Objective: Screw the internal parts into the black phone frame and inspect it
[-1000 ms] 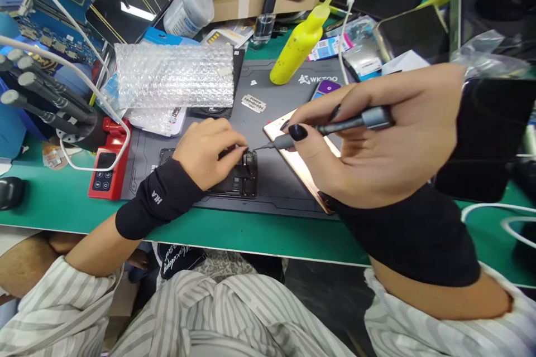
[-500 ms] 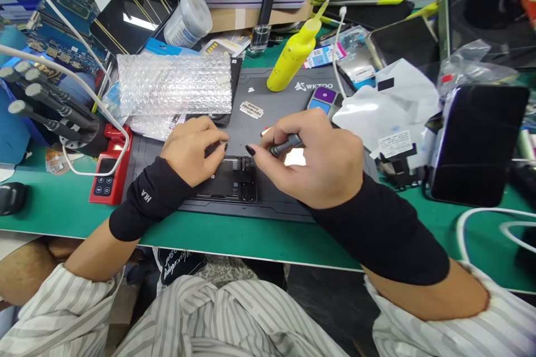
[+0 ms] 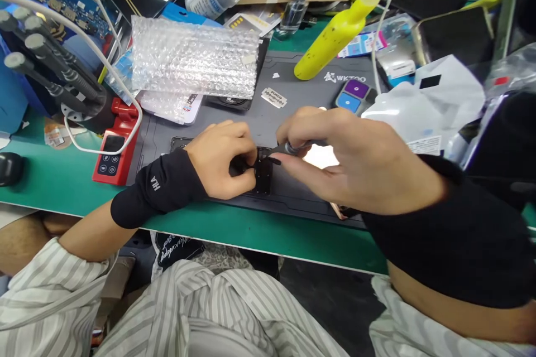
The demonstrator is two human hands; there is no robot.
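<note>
An opened black phone (image 3: pixel 263 175) lies on the grey work mat (image 3: pixel 293 111) near the table's front edge. My left hand (image 3: pixel 224 156) rests on the phone with its fingers curled and pinched against the phone's right end. My right hand (image 3: pixel 352 159) is closed round a thin grey screwdriver (image 3: pixel 288 149), whose tip points left and down at the phone, close to my left fingertips. A shiny gold panel (image 3: pixel 320 157) lies under my right hand, mostly hidden.
A bubble-wrap pouch (image 3: pixel 192 62) and a yellow squeeze bottle (image 3: pixel 335 39) lie at the mat's back. A red device (image 3: pixel 113 150) and a rack of screwdrivers (image 3: pixel 46 67) stand left. White bags (image 3: pixel 422 106) and dark phones (image 3: pixel 502 139) crowd the right.
My right hand came down from near the camera to the phone, and the screwdriver tip now sits by my left fingers. The view shifted lower and closer.
</note>
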